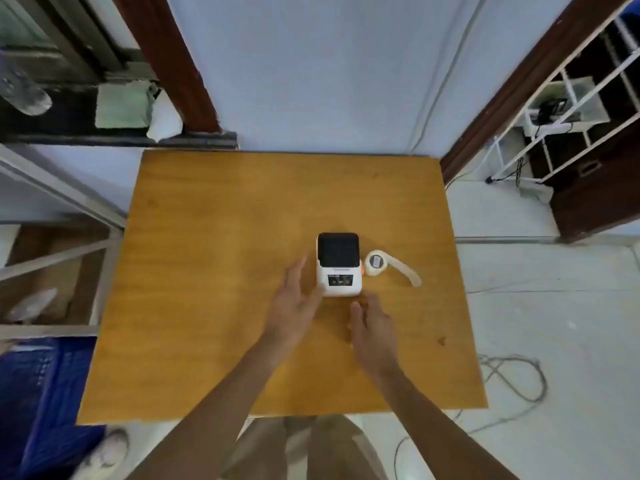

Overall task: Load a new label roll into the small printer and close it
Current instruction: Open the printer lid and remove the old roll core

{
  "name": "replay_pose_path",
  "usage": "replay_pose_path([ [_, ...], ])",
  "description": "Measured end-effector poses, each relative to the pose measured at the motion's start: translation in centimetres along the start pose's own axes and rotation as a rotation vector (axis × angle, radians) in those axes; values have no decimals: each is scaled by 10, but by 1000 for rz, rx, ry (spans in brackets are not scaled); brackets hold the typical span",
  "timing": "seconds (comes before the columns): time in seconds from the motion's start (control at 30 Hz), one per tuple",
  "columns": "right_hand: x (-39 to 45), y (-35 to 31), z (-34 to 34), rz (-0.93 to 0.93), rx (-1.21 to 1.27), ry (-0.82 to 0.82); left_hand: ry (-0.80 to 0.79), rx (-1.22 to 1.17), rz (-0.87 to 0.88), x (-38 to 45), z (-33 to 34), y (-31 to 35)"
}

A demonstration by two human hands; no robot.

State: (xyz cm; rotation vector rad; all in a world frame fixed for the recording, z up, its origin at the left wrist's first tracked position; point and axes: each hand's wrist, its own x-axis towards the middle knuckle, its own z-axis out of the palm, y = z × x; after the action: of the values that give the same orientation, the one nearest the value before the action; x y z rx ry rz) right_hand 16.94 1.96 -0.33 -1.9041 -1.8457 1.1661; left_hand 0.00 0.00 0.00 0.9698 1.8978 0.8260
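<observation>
While the small printer sits shut near the middle of the wooden counter, the label roll lies just right of it, tail trailing. Left hand spreads empty beside the printer; right hand hovers near, grip loose, holding nothing.

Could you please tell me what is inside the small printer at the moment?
That cannot be seen: the printer has its dark lid down, covering the compartment. The label roll lies outside on the table, just right of it, tail trailing.
</observation>
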Motion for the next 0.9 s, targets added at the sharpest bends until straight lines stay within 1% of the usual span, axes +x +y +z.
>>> replay_pose_path([
  [0.1, 16, 4, 12, -27, 82, 116, 63, 41, 110, 23, 14, -1],
  [0.17, 22, 8, 18, -90, 85, 160, 118, 37, 122, 32, 20, -9],
  [0.23, 22, 12, 19, -135, 121, 171, 181, 28, 96, 27, 22, -18],
  [0.33, 32, 11, 19, -167, 130, 121, 261, -5, 139, 24, 27, -30],
  [0.4, 38, 10, 18, -215, 41, 82, 301, -6, 183, 21, 29, -34],
  [0.47, 41, 14, 17, -274, 6, 50, 300, 23, 234, 19, 29, -40],
  [0.53, 44, 18, 13, -284, 67, 3, 277, 42, 254, 17, 29, -45],
  [0.6, 48, 23, 11, -223, 205, -58, 281, 87, 311, 14, 31, -51],
  [0.67, 52, 26, 10, -202, 273, -87, 300, 159, 373, 13, 32, -54],
  [0.73, 51, 32, 12, -250, 267, -99, 291, 170, 395, 12, 32, -56],
  [0.9, 51, 43, 10, -346, 268, -117, 273, 68, 434, 13, 32, -64],
])
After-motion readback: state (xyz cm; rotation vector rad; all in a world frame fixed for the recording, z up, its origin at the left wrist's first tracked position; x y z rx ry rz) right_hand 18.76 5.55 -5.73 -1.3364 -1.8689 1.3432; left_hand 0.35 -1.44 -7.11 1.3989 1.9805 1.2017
